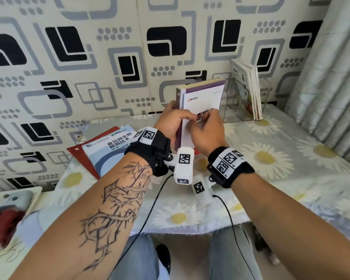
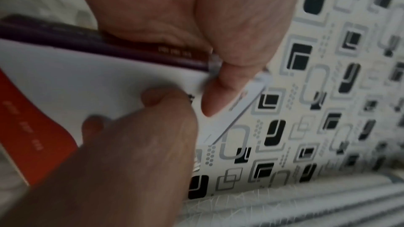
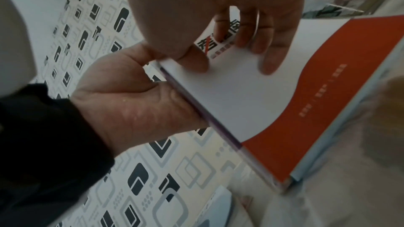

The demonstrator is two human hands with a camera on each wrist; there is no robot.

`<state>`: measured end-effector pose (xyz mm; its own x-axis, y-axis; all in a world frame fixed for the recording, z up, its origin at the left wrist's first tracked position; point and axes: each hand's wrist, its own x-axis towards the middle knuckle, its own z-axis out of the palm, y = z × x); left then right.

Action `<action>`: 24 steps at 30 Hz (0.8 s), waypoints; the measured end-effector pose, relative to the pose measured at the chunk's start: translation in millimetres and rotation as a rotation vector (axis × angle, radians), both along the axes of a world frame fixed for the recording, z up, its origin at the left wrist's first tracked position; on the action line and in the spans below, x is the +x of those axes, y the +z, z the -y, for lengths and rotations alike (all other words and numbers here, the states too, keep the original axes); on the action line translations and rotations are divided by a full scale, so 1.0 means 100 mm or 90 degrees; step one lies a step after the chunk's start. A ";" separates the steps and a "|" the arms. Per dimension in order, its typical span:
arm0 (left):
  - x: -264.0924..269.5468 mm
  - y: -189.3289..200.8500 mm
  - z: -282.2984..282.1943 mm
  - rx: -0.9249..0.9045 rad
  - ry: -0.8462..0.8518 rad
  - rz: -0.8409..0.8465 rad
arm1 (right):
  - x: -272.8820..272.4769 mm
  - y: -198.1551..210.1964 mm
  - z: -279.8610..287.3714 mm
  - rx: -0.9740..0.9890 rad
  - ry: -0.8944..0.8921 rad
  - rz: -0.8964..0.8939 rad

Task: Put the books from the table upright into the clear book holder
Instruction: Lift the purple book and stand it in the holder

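Two books stand upright together near the table's back: a white and red book in front, a purple book behind. My left hand grips both at the spine side, its thumb on the white cover. My right hand holds the white and red book, thumb at its edge and bent fingers on the cover. The clear book holder stands just to the right with several upright books in it. A blue and white book lies flat on a red book at the left.
The daisy-print tablecloth covers the table. A patterned wall is close behind and a grey curtain hangs at the right. A pale tray lies off the table's left front. Black cables trail from my wrists.
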<state>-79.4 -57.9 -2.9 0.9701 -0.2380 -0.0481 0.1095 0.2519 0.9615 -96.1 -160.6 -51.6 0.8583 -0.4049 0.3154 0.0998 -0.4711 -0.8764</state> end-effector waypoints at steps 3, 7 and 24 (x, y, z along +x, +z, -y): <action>0.00 0.00 -0.01 -0.059 -0.037 -0.048 | -0.04 0.08 -0.04 0.005 0.012 -0.038; 0.03 -0.02 -0.06 -0.128 -0.105 -0.133 | -0.08 0.13 -0.08 -0.022 0.035 -0.079; 0.24 -0.51 -0.09 -0.044 -0.117 -0.167 | -0.15 0.09 0.29 -0.236 -0.095 0.023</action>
<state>-55.9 -48.5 -54.3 0.8674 -0.4191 -0.2682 0.4008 0.2690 0.8758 -110.9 -189.9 -43.1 0.7844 -0.3767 0.4927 0.0346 -0.7666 -0.6412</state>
